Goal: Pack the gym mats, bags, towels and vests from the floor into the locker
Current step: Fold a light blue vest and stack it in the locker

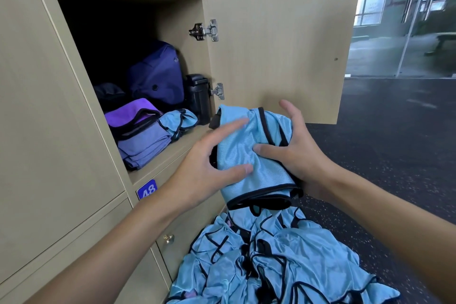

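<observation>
A folded light-blue vest [243,153] with black trim is held in front of the open locker [170,153]. My right hand [293,148] grips it from the right side, thumb on top. My left hand [209,168] rests flat against its left side, fingers spread. Inside the locker lie a purple bag [158,76], a folded purple towel stack [140,136] and another blue vest [177,119]. A heap of several blue vests [271,261] lies on the floor below my hands.
The locker door [283,52] stands open to the right, just behind the held vest. A black bottle [198,96] stands at the locker's right wall. Closed locker doors, one with a number plate [146,189], are below and left. Dark speckled floor [394,155] extends right.
</observation>
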`<state>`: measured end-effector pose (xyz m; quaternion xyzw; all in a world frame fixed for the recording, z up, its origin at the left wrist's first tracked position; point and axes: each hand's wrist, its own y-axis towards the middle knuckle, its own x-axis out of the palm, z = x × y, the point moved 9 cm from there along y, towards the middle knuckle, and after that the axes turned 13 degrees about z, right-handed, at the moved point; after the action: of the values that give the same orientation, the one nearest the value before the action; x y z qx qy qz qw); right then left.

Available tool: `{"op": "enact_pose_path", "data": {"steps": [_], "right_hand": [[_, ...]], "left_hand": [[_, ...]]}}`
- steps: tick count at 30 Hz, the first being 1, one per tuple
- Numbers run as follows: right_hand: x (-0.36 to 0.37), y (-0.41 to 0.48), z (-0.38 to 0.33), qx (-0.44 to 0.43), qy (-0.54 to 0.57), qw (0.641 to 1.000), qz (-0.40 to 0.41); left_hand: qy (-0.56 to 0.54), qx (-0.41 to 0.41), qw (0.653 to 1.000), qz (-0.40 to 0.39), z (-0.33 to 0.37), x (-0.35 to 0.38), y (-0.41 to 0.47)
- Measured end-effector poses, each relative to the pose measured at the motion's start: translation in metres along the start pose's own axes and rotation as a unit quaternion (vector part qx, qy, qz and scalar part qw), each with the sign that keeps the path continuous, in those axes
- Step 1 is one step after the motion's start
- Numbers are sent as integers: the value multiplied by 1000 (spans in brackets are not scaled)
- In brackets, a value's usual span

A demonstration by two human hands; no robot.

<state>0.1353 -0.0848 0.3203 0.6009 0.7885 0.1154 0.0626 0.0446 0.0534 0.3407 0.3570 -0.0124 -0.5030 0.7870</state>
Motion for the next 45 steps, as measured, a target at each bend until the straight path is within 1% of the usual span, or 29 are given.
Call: {"op": "enact_pose_path", "data": {"steps": [3,5,7,11,14,18,21,24,28,30,31,33,35,38,41,43,45], "right_hand": [[3,-2,-4,-22,-3,1000,-15],[4,-1,-6,-46,-20,998,-27],[7,-2,-9,-71,-47,995,-53],[15,-7,-9,-115,-183,970,-115],[14,-6,-9,-119,-243,955,-119],[18,-6,-11,-119,-291,940,-129],[22,-7,-18,-151,-291,936,-129],[18,-2,-23,-184,-273,940,-93],[17,14,-13,-190,-261,942,-96],[19,24,-7,-176,-245,948,-105],[22,28,-5,-153,-209,959,-117],[33,33,-2,-89,-94,981,-144],[46,38,1,-46,-9,986,-157],[61,52,12,8,59,989,-138],[71,74,33,82,119,987,-76],[82,88,43,82,136,987,-33],[101,100,46,53,150,987,-33]], "left_hand": [[63,-20,998,-21,-6,2,0],[104,-36,994,-22,-9,0,1],[106,-55,993,-12,-12,-4,2],[95,-58,994,1,-13,-7,5],[70,-58,996,5,-13,-8,6],[75,-48,996,-3,-11,-9,5],[100,-39,994,-11,-12,-13,7],[132,-30,991,7,-17,-22,13],[171,-9,984,49,-21,-31,24],[172,-12,984,43,-30,-34,31],[160,-26,986,33,-37,-35,33],[95,-78,992,4,-54,-32,35],[10,-126,992,-2,-68,-28,34],[-53,-159,985,34,-82,-33,40],[-93,-178,977,76,-96,-40,51],[-101,-182,969,131,-108,-48,59],[-91,-183,957,206,-121,-60,68]]}}
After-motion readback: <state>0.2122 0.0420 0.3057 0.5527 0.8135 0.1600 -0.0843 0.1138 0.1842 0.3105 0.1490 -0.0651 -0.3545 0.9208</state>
